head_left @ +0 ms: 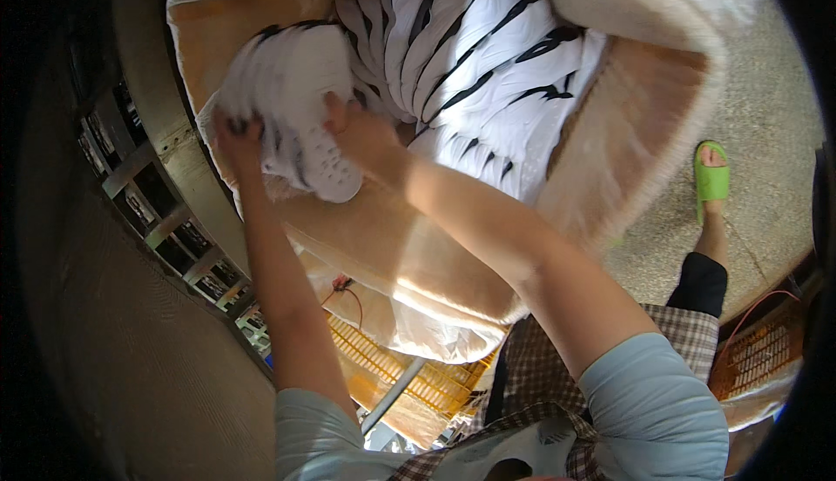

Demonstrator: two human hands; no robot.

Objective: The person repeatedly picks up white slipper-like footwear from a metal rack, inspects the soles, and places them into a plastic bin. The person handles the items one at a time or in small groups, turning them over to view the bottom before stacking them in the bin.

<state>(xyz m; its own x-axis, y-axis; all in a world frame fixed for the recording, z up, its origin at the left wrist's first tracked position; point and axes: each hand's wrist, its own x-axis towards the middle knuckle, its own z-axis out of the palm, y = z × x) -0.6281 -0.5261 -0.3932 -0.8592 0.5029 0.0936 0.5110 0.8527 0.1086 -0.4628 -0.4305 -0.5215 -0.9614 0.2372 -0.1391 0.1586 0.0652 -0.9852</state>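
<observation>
A bunch of white clogs (309, 89) with round holes and black parts stands on edge at the left inside a cardboard box (374, 228) lined with clear plastic. My left hand (237, 140) is against the bunch's left side, fingers curled on it. On its right side my right hand (364, 135) presses with bent fingers, so the bunch is held between both hands. Motion blurs the clogs and fingers. To the right, more white clogs (479, 72) with black straps stand packed in curved rows. Their lower parts are hidden.
A metal rack (165, 220) with dark openings runs along the left. Below the box sit a yellow plastic crate (374, 350) and a grey metal bar (392, 398). My foot in a green slipper (713, 181) is on the speckled floor, near an orange-brown basket (762, 350).
</observation>
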